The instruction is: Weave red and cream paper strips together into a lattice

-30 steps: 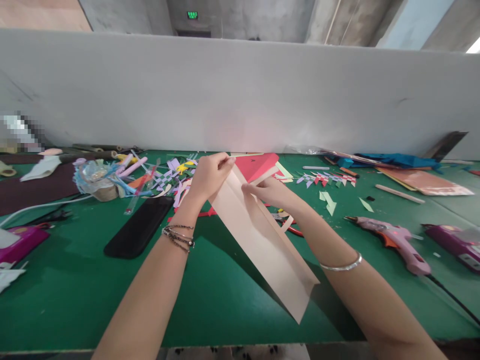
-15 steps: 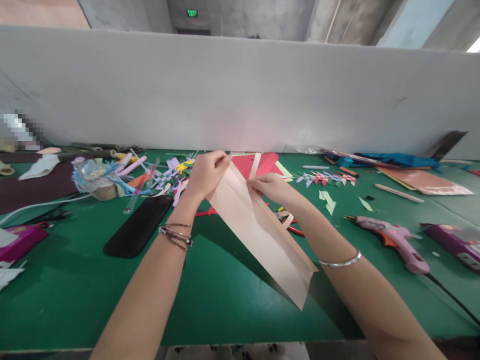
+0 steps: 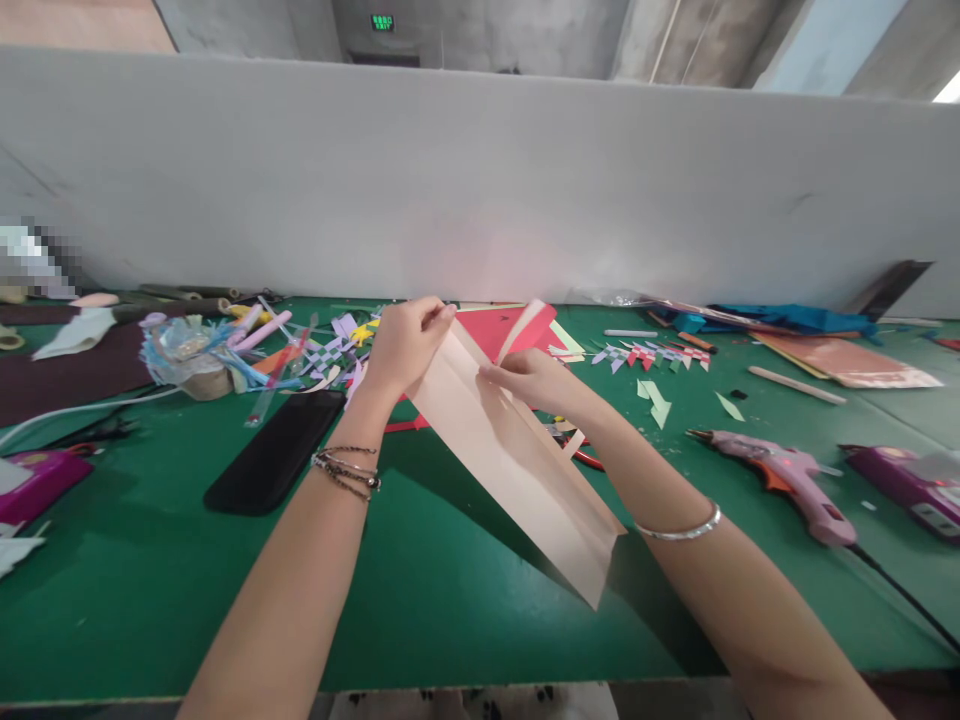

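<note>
A long sheet of pale peach paper [image 3: 510,480] slants across the middle, its near end raised over the table and a crease running along its right side. At the far end, my left hand [image 3: 411,345] pinches the sheet between thumb and fingers. My right hand [image 3: 544,385] is closed on its right edge, partway down. From the right fingertips a narrow curling paper strip [image 3: 531,322] sticks up; it looks partly torn from the sheet, though the fingers cover where they join. Red paper [image 3: 480,328] lies behind. Beneath the right wrist shows a red-handled tool [image 3: 591,460], mostly hidden.
On the green table [image 3: 420,620], a black phone [image 3: 277,450] lies left, near woven paper scraps [image 3: 330,355]. To the right are a pink glue gun [image 3: 780,465] with its cord, a purple device [image 3: 904,485] and more woven pieces [image 3: 652,356]. A white partition [image 3: 480,180] stands behind.
My right hand has shifted slightly left and toward me along the sheet. The narrow strip, straighter before, now curls and leans to the right. My left hand keeps its pinch.
</note>
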Available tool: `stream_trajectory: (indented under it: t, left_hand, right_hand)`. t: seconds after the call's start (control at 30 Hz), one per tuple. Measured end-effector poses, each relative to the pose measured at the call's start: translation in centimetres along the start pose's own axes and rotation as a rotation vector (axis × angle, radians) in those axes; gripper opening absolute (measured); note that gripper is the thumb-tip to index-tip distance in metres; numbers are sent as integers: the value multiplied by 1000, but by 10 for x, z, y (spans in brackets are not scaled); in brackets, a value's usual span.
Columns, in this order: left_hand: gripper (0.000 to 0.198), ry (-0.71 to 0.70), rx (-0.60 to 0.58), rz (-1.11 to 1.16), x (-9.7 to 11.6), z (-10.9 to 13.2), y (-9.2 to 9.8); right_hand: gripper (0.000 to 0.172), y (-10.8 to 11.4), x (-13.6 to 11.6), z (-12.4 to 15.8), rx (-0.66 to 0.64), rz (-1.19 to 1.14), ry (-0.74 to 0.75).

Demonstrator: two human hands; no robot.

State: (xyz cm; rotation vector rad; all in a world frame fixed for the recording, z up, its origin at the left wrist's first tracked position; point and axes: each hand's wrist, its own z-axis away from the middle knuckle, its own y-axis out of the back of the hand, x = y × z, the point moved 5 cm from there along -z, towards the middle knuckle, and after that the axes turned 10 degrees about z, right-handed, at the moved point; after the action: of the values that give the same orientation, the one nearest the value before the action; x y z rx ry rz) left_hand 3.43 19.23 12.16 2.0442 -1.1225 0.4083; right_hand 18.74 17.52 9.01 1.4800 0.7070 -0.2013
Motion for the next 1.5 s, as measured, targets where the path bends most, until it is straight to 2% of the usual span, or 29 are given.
stream_trajectory:
  t: [0.17, 0.37, 0.7, 0.9, 1.1, 1.27, 1.5]
  left_hand:
    - [29, 3, 13, -4, -3, 0, 2]
    - [29, -4, 19, -1, -5, 0, 3]
    - [29, -9, 63, 8, -5, 0, 7]
    - [30, 3, 80, -20, -4, 0, 8]
    - [29, 10, 84, -17, -5, -1, 10]
    - [28, 16, 104, -23, -7, -1, 12]
    - [28, 19, 119, -41, -9, -2, 15]
  right_hand:
    - [36, -1, 2, -2, -12, 21, 6]
    - [38, 0, 5, -4, -28, -38, -2]
    - [30, -2, 27, -13, -43, -262, -113]
    - [44, -1, 10, -2, -42, 7, -12]
    - [44, 1, 6, -4, 8, 132, 44]
    - [42, 6, 11, -6, 35, 109, -7]
    - [42, 11, 14, -3, -16, -56, -85]
